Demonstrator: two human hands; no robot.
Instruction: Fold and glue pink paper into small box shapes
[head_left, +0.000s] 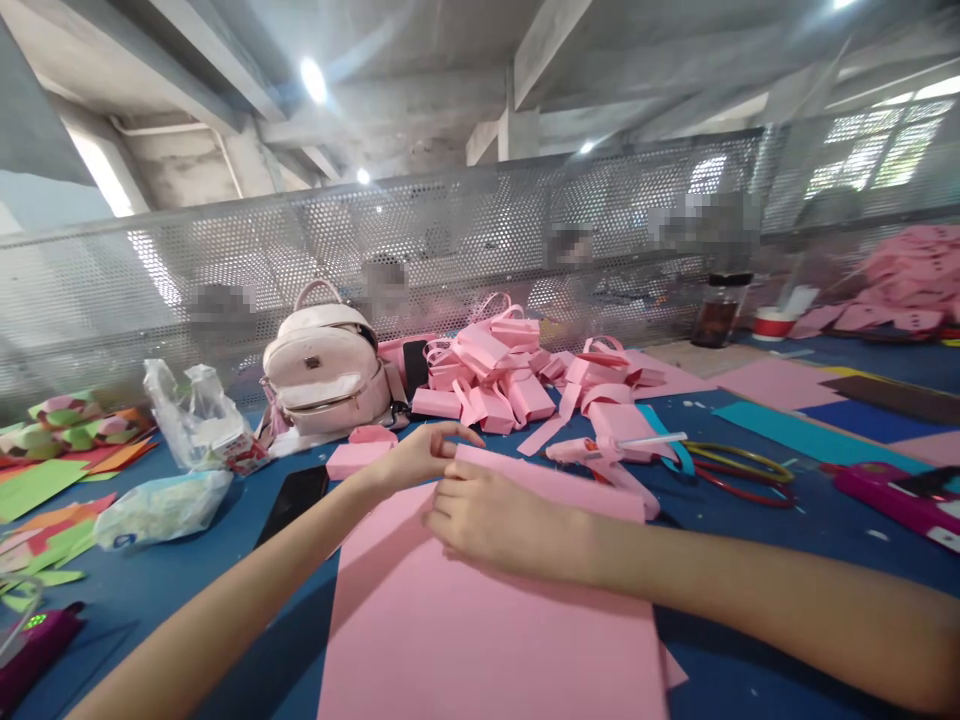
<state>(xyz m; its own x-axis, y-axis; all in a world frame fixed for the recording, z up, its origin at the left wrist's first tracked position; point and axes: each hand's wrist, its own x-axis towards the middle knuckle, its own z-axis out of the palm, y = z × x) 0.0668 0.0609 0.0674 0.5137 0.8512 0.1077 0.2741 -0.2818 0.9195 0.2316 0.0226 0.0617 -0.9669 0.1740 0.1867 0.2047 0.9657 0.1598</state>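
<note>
A large pink sheet (487, 640), paper or thin foam, lies in front of me with its far edge folded into a strip (555, 482). My left hand (420, 458) is at the strip's left end, fingers bent and closed about the edge. Close beside it, my right hand (499, 515) presses on the sheet with curled fingers, closed at the fold. Its fingertips are partly hidden. Just beyond my left hand sits a small folded pink piece (361, 452). A pink glue gun (600, 452) lies past the strip on the right.
Behind are a pale backpack (322, 365) and a heap of folded pink pieces (495, 360). To the left lie a black phone (294, 503), plastic bags (165, 510) and coloured scraps. On the right are cords (742, 470), a magenta device (900, 500) and coloured sheets. A perforated metal screen (465, 235) borders the table.
</note>
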